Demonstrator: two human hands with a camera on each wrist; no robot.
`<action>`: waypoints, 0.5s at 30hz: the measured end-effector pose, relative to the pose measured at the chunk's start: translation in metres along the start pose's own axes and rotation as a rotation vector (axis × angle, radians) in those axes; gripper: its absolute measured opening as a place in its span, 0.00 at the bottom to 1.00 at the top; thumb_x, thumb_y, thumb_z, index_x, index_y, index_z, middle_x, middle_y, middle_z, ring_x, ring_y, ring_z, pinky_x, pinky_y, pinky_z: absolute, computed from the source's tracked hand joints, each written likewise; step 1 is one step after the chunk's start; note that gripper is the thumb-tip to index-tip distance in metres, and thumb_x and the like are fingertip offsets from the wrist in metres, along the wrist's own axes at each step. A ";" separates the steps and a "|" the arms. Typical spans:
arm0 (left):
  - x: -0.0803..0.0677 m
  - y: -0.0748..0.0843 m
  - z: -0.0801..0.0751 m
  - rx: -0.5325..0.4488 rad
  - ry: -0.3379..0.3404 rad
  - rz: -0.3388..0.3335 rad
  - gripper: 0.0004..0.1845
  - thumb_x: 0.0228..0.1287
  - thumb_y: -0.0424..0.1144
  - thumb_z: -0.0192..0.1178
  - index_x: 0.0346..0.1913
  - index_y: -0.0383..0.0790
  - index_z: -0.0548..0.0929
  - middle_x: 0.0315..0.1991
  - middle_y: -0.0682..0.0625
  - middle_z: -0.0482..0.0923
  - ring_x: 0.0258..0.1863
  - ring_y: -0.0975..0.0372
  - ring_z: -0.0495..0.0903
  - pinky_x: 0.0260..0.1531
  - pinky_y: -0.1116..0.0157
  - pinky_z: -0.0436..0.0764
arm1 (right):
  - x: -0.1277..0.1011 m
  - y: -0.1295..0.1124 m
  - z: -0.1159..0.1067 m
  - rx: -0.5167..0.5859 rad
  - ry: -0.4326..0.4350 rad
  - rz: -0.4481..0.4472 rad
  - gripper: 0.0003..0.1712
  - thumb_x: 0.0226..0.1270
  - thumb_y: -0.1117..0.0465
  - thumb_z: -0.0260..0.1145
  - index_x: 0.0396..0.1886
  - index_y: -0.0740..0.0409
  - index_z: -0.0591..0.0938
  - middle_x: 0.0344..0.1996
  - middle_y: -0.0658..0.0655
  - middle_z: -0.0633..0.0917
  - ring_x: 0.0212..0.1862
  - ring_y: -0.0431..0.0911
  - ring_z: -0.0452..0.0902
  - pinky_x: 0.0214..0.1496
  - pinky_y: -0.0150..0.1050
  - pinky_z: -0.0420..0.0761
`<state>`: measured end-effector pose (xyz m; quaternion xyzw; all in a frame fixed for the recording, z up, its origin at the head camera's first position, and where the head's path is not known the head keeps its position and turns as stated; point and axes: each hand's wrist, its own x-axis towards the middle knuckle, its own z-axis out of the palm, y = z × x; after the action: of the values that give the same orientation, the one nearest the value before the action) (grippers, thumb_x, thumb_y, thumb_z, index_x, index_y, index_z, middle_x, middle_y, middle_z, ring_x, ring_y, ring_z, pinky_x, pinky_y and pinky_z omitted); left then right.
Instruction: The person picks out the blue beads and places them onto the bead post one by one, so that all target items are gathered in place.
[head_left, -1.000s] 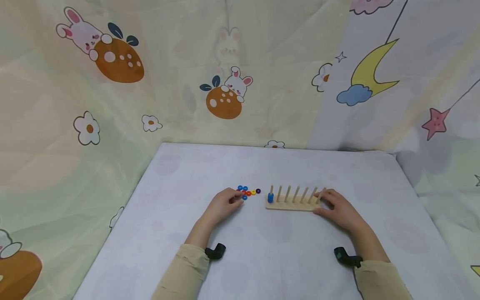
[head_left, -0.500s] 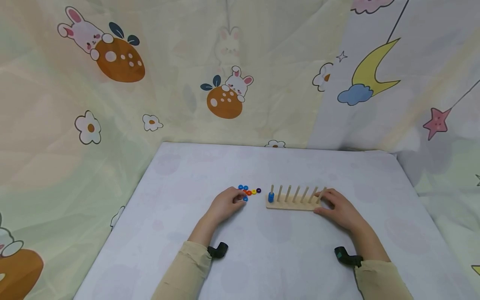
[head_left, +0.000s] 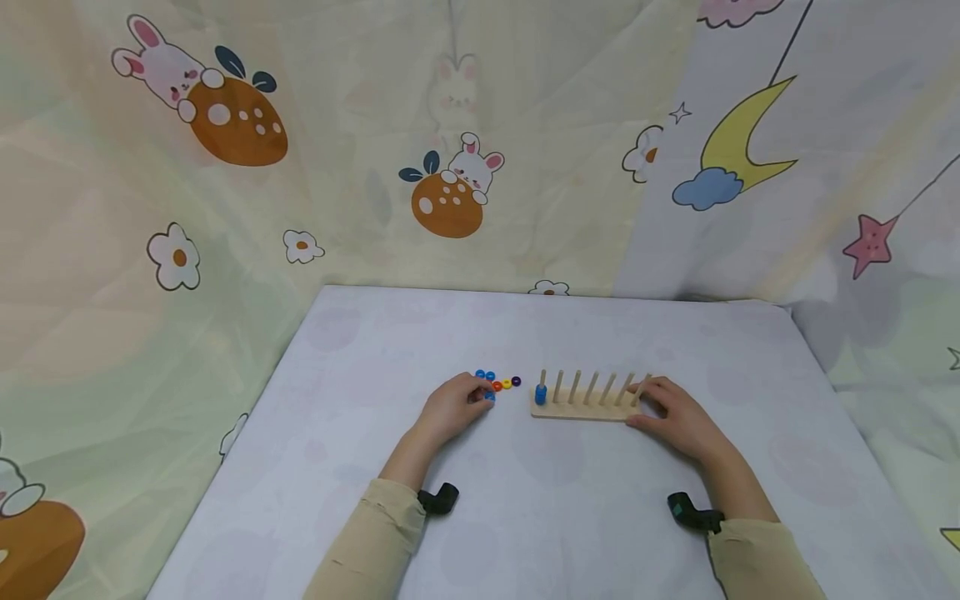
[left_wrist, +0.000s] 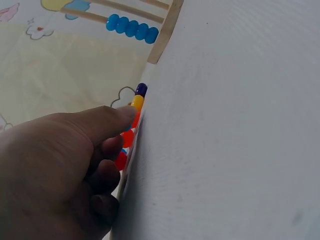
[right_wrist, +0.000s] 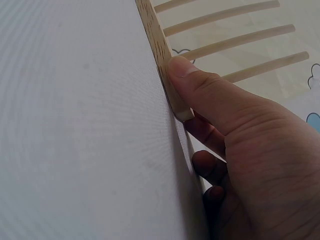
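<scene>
A: What is completed?

B: Blue rings (head_left: 541, 394) are stacked on the end peg of the peg board (head_left: 581, 406), which is steadied on the counter (head_left: 525, 500) by the right hand (head_left: 675, 417).

A: What is left?

B: Loose rings (head_left: 498, 383) beside the board. Left hand (head_left: 450, 408): fingers curled at them; grip unclear.

Table (head_left: 555, 517), pale lilac cloth w/ faint blotches, reaches back to cartoon-print curtain. Lying on it, approx centre: wooden peg board (head_left: 581, 407), row of upright pegs, blue rings (head_left: 541, 395) stacked on leftmost peg. Just left of board: loose rings (head_left: 497, 383) in small cluster – blue, orange/red, yellow, purple. Left hand (head_left: 450, 408) rests on cloth at cluster, fingertips touching rings. Right hand (head_left: 678, 417) rests on cloth at board's right end, thumb against its near edge.
</scene>
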<state>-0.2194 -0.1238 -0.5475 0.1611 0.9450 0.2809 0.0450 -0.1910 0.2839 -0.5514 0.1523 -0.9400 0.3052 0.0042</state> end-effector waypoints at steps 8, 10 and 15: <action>0.003 0.009 -0.010 -0.114 -0.021 0.044 0.11 0.67 0.46 0.64 0.51 0.52 0.84 0.34 0.58 0.76 0.34 0.65 0.73 0.35 0.69 0.75 | 0.000 -0.001 -0.001 0.006 -0.006 0.002 0.30 0.60 0.41 0.72 0.57 0.51 0.80 0.55 0.58 0.78 0.61 0.58 0.72 0.61 0.60 0.70; 0.005 0.013 -0.014 -0.119 -0.021 0.055 0.12 0.67 0.46 0.64 0.51 0.52 0.84 0.35 0.58 0.76 0.34 0.66 0.73 0.35 0.69 0.75 | 0.000 -0.001 -0.001 0.005 -0.007 0.003 0.30 0.60 0.41 0.71 0.57 0.51 0.80 0.55 0.58 0.78 0.61 0.58 0.72 0.61 0.60 0.70; 0.011 0.025 -0.026 -0.091 -0.011 0.104 0.12 0.67 0.46 0.64 0.52 0.52 0.84 0.35 0.58 0.76 0.34 0.66 0.73 0.34 0.69 0.75 | 0.000 -0.001 -0.001 0.001 -0.010 0.004 0.30 0.60 0.41 0.71 0.57 0.51 0.80 0.55 0.58 0.78 0.61 0.58 0.72 0.60 0.60 0.70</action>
<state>-0.2275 -0.1136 -0.5123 0.2092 0.9215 0.3245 0.0429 -0.1905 0.2838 -0.5501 0.1517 -0.9402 0.3051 -0.0011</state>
